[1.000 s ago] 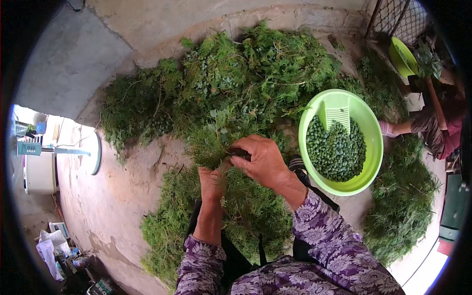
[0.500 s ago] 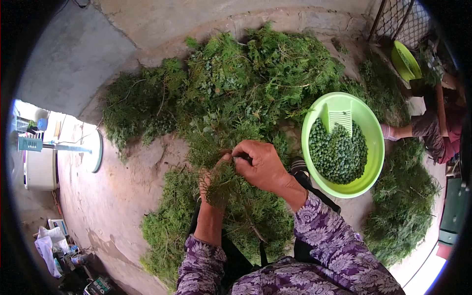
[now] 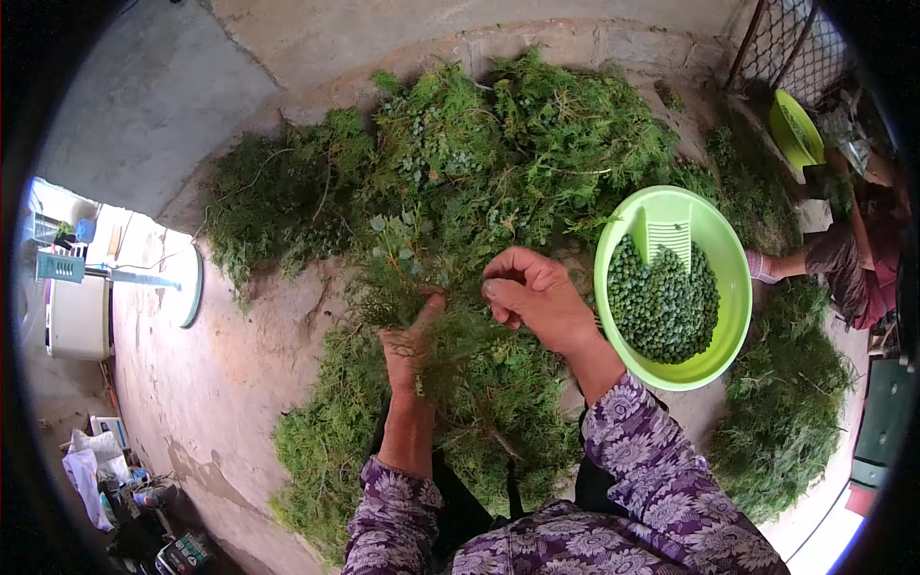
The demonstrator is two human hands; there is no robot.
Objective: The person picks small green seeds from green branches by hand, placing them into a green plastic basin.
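My left hand (image 3: 412, 347) is closed around a leafy evergreen sprig (image 3: 388, 278) with pale green seed cones near its tip. Some of the foliage covers my left fingers. To the right of the sprig, and apart from it, is my right hand (image 3: 541, 299). Its fingers are curled in toward the thumb, and whatever they may hold is hidden. A light green plastic basin (image 3: 738, 287) with a ribbed washboard section stands to the right of that hand. Inside it lies a heap of small round green cones (image 3: 666, 302).
Cut evergreen branches (image 3: 537, 125) are piled ahead, with more foliage (image 3: 321, 450) near my legs and another heap (image 3: 781, 422) at right. A person (image 3: 858, 244) sits far right near a second green basin (image 3: 795, 129). A pedestal fan (image 3: 187, 286) stands at left.
My right hand has moved right, away from the sprig and toward the basin. My left hand keeps its hold, and the sprig's tip with the cones shows more plainly.
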